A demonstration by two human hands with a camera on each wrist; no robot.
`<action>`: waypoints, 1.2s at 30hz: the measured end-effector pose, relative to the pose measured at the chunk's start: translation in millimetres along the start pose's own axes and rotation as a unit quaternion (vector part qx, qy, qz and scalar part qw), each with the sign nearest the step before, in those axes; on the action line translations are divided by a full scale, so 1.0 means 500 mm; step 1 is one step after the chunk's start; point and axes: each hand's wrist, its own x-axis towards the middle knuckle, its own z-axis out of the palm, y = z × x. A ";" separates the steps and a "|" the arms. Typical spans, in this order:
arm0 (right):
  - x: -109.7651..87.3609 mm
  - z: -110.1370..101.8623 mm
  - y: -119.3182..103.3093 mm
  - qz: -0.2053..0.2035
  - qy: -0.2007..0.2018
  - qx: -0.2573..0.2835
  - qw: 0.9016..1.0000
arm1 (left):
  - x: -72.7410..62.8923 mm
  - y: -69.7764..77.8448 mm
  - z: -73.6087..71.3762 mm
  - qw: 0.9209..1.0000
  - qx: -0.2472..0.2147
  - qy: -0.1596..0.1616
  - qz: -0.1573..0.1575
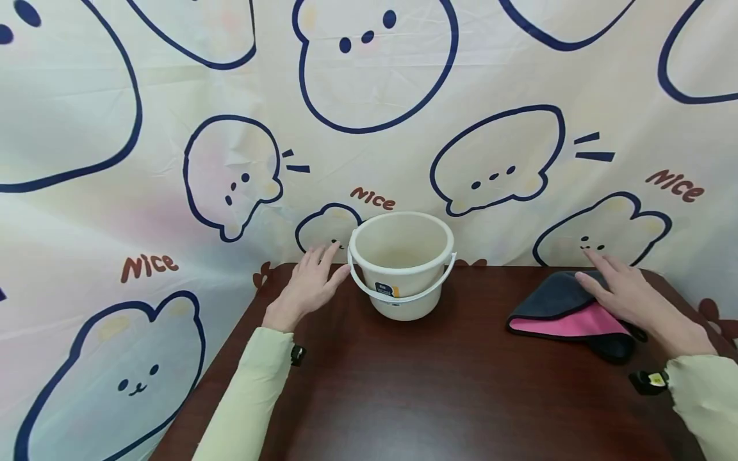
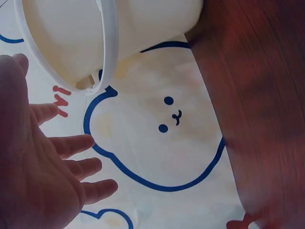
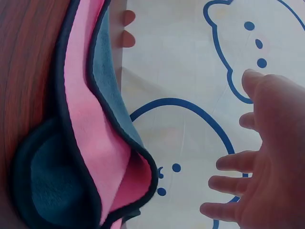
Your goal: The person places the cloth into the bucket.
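A white plastic bucket [image 1: 403, 282] with its handle lowered across the front stands upright at the back of the dark wooden table. Just left of it is my left hand [image 1: 308, 282], fingers extended and holding nothing; the left wrist view shows a gap between this hand [image 2: 52, 157] and the bucket rim [image 2: 112, 43]. Toward the right side lies a folded grey and pink cloth [image 1: 576, 314] with black edging. Over the cloth hovers my right hand [image 1: 640, 294], its fingers spread; in the right wrist view it is apart from the cloth [image 3: 90, 114].
The reddish-brown tabletop [image 1: 438, 390] reaches back to a pale curtain [image 1: 369, 160] printed with blue-outlined cartoon bears. More of this curtain hangs along the left side. A small dark wrist device [image 1: 648, 382] sits by the right sleeve.
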 end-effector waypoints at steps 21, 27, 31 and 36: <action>-0.008 0.042 0.046 0.028 0.034 0.030 0.999 | 0.009 0.047 0.038 0.986 -0.154 0.069 0.008; -0.009 0.051 0.061 0.044 -0.009 0.022 0.999 | 0.013 0.062 0.055 0.973 -0.213 0.091 0.016; -0.012 0.051 0.074 0.061 -0.049 0.013 0.997 | 0.017 0.074 0.067 0.962 -0.256 0.093 0.014; -0.014 0.053 0.084 0.060 -0.073 0.005 0.995 | 0.019 0.088 0.079 0.954 -0.289 0.082 -0.009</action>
